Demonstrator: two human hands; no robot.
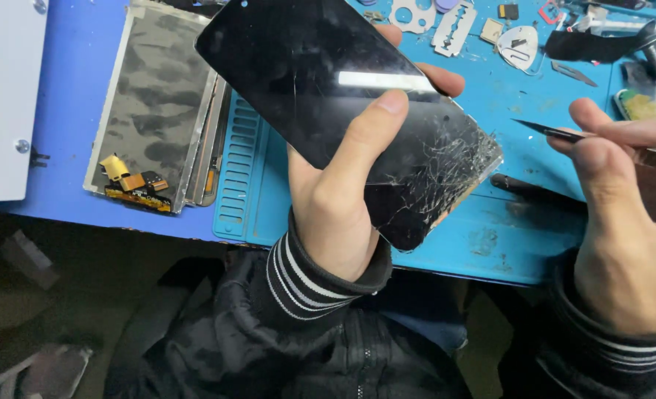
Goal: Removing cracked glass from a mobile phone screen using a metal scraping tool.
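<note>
The blue counter (84, 74) carries a silvery display panel (154, 103), well left of the left hand's grip. The left hand (343, 199) is clamped round a cracked black phone screen (328, 89) — thumb across its glass, cracks just right of it. The right hand (623, 222) pinches thin tweezers (549, 131) — tip near the shattered corner.

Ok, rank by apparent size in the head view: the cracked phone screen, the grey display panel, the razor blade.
1. Cracked phone screen, though held up near the camera in the left hand, so this is unsure.
2. Grey display panel on the table.
3. Razor blade, clearly smallest.
</note>
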